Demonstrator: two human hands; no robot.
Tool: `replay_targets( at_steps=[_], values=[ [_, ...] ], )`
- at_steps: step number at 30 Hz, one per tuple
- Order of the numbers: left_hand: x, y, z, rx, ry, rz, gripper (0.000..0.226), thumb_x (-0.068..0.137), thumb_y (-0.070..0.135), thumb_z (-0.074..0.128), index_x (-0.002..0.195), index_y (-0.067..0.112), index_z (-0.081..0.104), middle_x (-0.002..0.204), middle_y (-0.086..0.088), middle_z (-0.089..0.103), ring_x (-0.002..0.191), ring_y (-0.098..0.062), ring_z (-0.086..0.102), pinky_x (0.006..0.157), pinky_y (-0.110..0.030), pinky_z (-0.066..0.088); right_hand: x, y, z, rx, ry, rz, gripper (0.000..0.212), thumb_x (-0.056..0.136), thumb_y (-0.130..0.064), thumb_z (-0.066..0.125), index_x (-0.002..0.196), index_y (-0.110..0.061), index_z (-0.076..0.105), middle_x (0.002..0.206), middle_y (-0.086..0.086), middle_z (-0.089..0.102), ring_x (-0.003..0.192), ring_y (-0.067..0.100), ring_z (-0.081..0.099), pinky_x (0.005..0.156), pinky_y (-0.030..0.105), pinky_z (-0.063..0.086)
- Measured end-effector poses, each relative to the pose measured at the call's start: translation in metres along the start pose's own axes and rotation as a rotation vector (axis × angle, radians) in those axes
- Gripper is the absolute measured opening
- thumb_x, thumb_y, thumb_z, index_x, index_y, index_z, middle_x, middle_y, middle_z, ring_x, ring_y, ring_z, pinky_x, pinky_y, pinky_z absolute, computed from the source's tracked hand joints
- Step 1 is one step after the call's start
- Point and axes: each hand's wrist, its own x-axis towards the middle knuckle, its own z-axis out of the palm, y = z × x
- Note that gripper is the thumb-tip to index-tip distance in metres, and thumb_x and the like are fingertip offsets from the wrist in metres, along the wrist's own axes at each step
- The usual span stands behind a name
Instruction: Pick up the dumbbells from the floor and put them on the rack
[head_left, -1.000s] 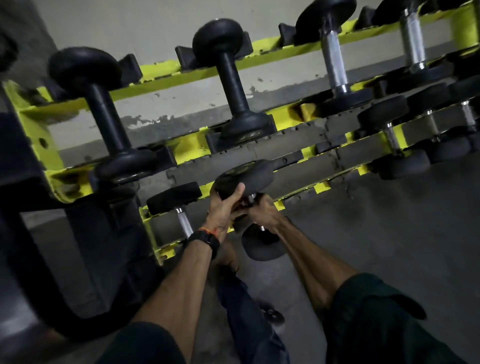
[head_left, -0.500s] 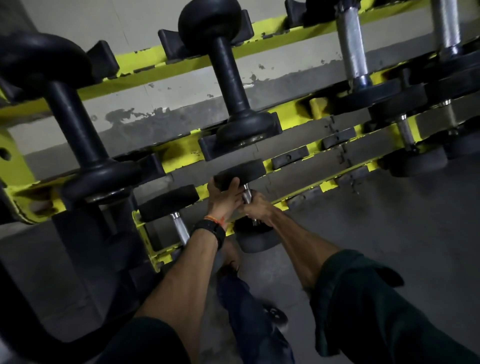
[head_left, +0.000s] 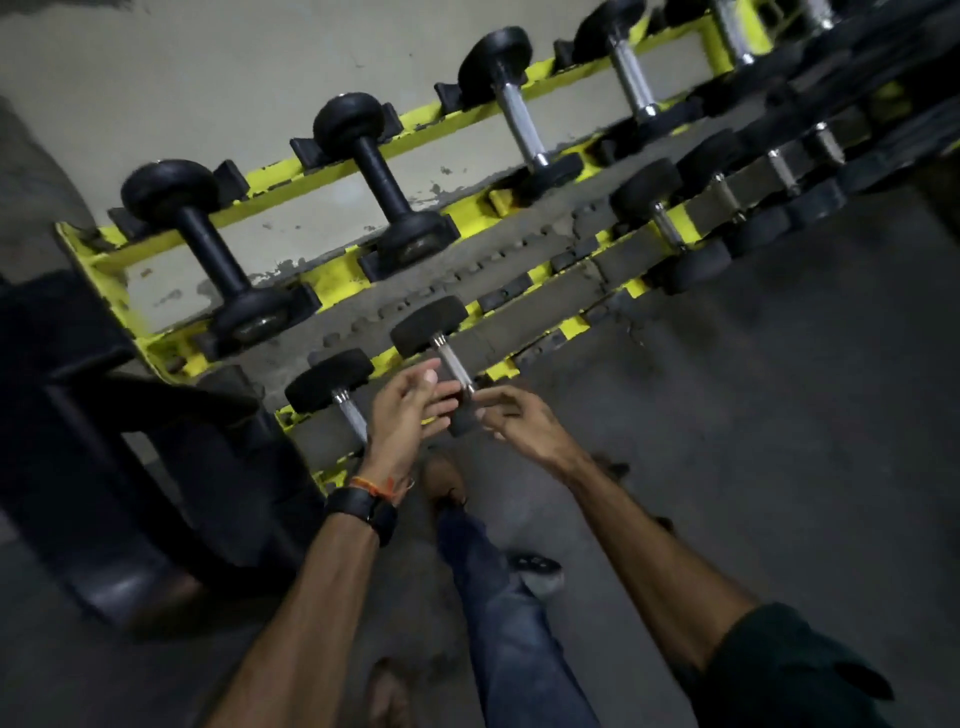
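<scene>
Black watch (head_left: 363, 512) and orange thread on left wrist, dark green sleeve (head_left: 795, 670), blue jeans (head_left: 509, 613).

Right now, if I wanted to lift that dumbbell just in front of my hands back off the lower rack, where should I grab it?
Probably the bare metal handle of the dumbbell, wrapped from above: it slopes toward you between the black heads, with nothing covering it.

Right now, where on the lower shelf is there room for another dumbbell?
Free: the lower rail between the just-placed dumbbell and the next chrome-handled one. Crowded: leftward, a neighbouring dumbbell sits close, and the far right end is packed.
</scene>
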Motion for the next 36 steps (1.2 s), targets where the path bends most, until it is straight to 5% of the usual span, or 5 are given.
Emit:
replay_targets(
  at_steps=[3,8,15,26,36],
  values=[
    [-0.091,-0.02,0.001,0.067,-0.078,0.056,0.031,0.11,0.031,0.055,0.133,0.015,0.067,0.114,-0.012,0.08,0.1,-0.024,0.077,0.089,-0.036,0.059,-0.113,0.029,0.007,0.062,0.108,-0.01,0.021,0.097,-0.013,0.072,0.115,-0.025,0.076,0.1,0.002,0.08,0.094,0.014,0.075,0.082,0.026,0.058],
    [-0.233,-0.068,0.017,0.177,-0.18,0.067,0.027,0.109,0.027,0.056,0.129,0.015,0.07,0.105,-0.008,0.082,0.089,-0.019,0.079,0.076,-0.029,0.059,-0.289,0.069,0.031,0.205,0.212,0.02,0.021,0.089,-0.029,0.075,0.108,-0.035,0.079,0.106,0.007,0.081,0.104,0.028,0.078,0.094,0.037,0.062],
    [-0.374,-0.1,0.045,0.26,-0.279,0.025,0.022,0.109,0.025,0.056,0.123,0.019,0.072,0.104,-0.007,0.082,0.091,-0.018,0.078,0.074,-0.024,0.057,-0.451,0.104,0.024,0.22,0.224,0.071,0.02,0.103,-0.008,0.066,0.122,-0.009,0.072,0.099,0.012,0.081,0.08,0.004,0.077,0.071,0.014,0.055],
    [-0.432,-0.114,0.181,0.292,-0.253,0.147,0.023,0.109,0.029,0.057,0.122,0.021,0.073,0.106,-0.004,0.083,0.101,-0.023,0.078,0.082,-0.033,0.06,-0.528,0.15,-0.098,0.32,0.313,-0.057,0.017,0.104,-0.019,0.067,0.12,-0.019,0.073,0.098,0.008,0.082,0.083,0.013,0.076,0.074,0.021,0.057],
    [-0.435,-0.152,0.357,0.216,-0.02,0.252,0.025,0.11,0.03,0.055,0.125,0.02,0.073,0.108,-0.006,0.082,0.095,-0.014,0.078,0.08,-0.025,0.061,-0.511,0.203,-0.26,0.246,0.108,-0.286,0.021,0.103,-0.016,0.068,0.123,-0.01,0.073,0.093,0.001,0.078,0.08,0.003,0.074,0.071,0.017,0.057]
  ],
)
